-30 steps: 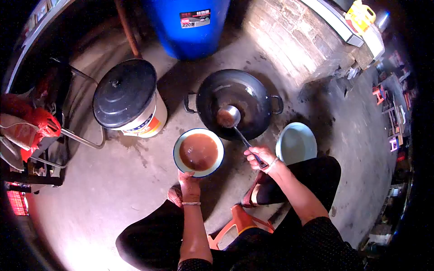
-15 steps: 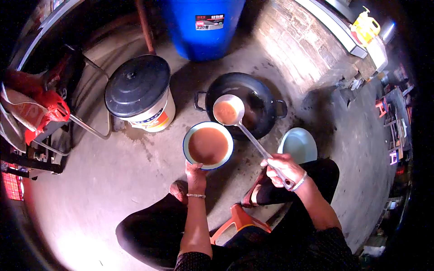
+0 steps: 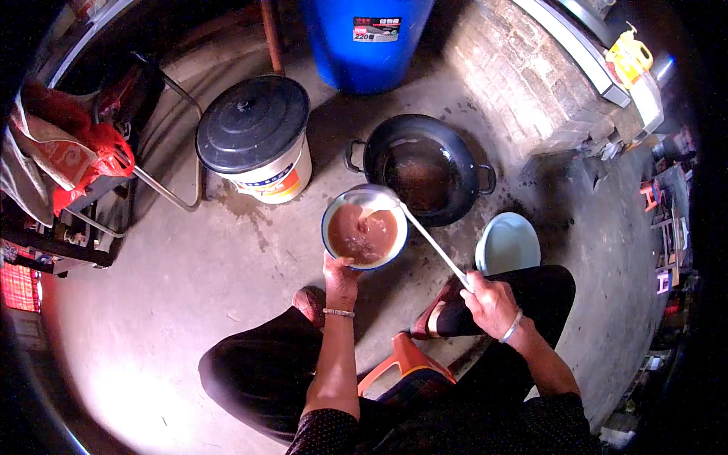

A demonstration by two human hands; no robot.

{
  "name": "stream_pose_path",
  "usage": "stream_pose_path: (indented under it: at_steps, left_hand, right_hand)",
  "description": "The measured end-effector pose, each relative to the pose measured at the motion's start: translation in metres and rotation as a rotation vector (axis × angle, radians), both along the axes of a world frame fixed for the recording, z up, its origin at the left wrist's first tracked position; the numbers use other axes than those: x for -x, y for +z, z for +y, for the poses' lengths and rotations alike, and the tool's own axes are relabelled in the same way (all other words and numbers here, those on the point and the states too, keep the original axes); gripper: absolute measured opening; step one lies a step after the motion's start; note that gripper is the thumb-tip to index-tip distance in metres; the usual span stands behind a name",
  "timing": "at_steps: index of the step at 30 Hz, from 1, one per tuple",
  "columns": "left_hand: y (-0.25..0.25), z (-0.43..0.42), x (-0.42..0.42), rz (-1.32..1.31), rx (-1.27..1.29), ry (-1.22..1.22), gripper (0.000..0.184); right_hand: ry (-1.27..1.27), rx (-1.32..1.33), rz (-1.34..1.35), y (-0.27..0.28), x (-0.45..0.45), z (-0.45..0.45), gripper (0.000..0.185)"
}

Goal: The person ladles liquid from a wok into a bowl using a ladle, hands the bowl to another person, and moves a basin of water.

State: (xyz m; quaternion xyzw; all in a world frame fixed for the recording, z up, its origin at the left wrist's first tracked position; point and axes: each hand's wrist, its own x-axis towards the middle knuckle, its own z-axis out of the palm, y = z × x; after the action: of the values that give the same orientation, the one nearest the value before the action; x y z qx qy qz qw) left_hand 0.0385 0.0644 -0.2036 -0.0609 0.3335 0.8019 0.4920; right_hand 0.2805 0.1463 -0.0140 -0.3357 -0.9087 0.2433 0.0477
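Observation:
My left hand grips the near edge of a white bowl with a blue rim. Brownish-red liquid fills much of the bowl, its surface rippled. In my right hand is the handle of a metal ladle, fingers wrapped round it. The ladle's head is tipped over the bowl's far side, and liquid runs from it into the bowl. Just beyond, a black two-handled wok stands on the floor with a little dark liquid in its bottom.
A pale green basin sits by my right knee. To the left stands a white bucket with a black lid. A large blue barrel is at the back, beside a brick wall. An orange stool is beneath me.
The ladle, full and level over the wok's edge before, has moved over the bowl and tipped, pouring its liquid in. My left hand still holds the bowl.

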Motion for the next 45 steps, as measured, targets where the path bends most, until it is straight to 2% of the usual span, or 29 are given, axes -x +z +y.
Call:
stream_pose_path:
  at_steps: [2,3,6,8,10,12,13,16,18,20,21,24,27,28,31,32,34,35,36,39,43,45]
  left_hand:
    - [0.0,-0.001,0.0,-0.004,-0.019,0.027,0.06]
    - [0.001,-0.001,0.001,-0.004,-0.043,0.024,0.06]
    - [0.003,-0.002,0.003,-0.004,-0.084,0.022,0.063]
    - [0.005,-0.004,0.003,0.005,-0.077,0.037,0.065]
    - [-0.012,-0.007,0.003,0.079,-0.026,0.012,0.062]
    - [-0.02,-0.009,0.005,0.104,-0.054,0.015,0.06]
    - [-0.019,-0.011,0.007,-0.002,-0.099,0.005,0.068]
    - [-0.021,-0.017,0.007,-0.042,0.034,0.047,0.066]
    - [0.0,-0.017,0.001,0.134,0.268,-0.003,0.065]
    - [-0.009,-0.017,0.005,-0.034,0.029,0.036,0.065]
    - [-0.011,-0.021,0.003,0.182,0.129,-0.024,0.051]
    - [-0.015,-0.023,0.005,0.003,0.173,0.017,0.046]
    - [-0.021,-0.02,0.005,0.035,0.089,0.029,0.043]
    - [-0.015,-0.022,0.002,0.083,0.171,0.031,0.041]
    - [-0.001,-0.029,-0.004,0.192,0.344,0.022,0.035]
    - [-0.005,-0.029,-0.002,0.203,0.352,0.01,0.034]
    - [-0.007,-0.027,0.002,0.128,0.312,0.016,0.029]
    - [-0.007,-0.026,0.004,0.041,0.265,0.032,0.027]
    - [-0.008,-0.025,0.005,-0.046,0.218,0.049,0.025]
    - [-0.031,-0.031,0.002,0.102,0.127,0.053,0.025]
    - [-0.018,-0.031,-0.004,0.177,0.206,0.04,0.024]
    - [-0.022,-0.029,-0.001,0.15,0.099,0.034,0.026]
  right_hand:
    - [0.04,-0.147,-0.025,-0.001,-0.004,0.002,0.016]
    - [0.027,-0.131,0.032,-0.006,-0.006,0.005,0.016]
    - [-0.048,-0.001,0.126,-0.013,-0.004,0.023,0.014]
    - [-0.192,0.168,0.131,-0.029,-0.005,0.047,0.013]
    - [-0.304,0.135,0.13,-0.034,0.01,0.071,0.021]
    - [-0.285,-0.066,0.193,-0.081,0.008,0.115,0.034]
    - [-0.308,-0.073,0.141,-0.095,0.015,0.133,0.037]
    - [-0.333,-0.123,-0.024,-0.112,0.041,0.172,0.041]
    - [-0.362,-0.173,-0.155,-0.129,0.058,0.186,0.044]
    - [-0.359,-0.245,-0.196,-0.136,0.072,0.187,0.043]
    - [-0.337,-0.272,-0.141,-0.138,0.075,0.185,0.041]
    - [-0.19,-0.24,-0.214,-0.131,0.069,0.173,0.041]
    - [0.107,-0.336,-0.275,-0.126,0.033,0.156,0.052]
    - [0.181,-0.356,-0.269,-0.122,0.021,0.152,0.057]
    - [0.32,-0.341,-0.55,-0.088,-0.003,0.139,0.061]
    - [0.353,-0.362,-0.572,-0.086,-0.01,0.142,0.06]
    - [0.414,-0.408,-0.614,-0.083,-0.023,0.149,0.059]
    - [0.453,-0.515,-0.647,-0.082,-0.024,0.156,0.055]
    - [0.426,-0.517,-0.682,-0.07,-0.014,0.161,0.058]
    - [0.238,-0.531,-0.541,-0.071,0.011,0.171,0.064]
    - [-0.013,-0.348,-0.417,-0.096,0.053,0.184,0.051]
    - [-0.067,-0.357,-0.345,-0.114,0.063,0.183,0.046]
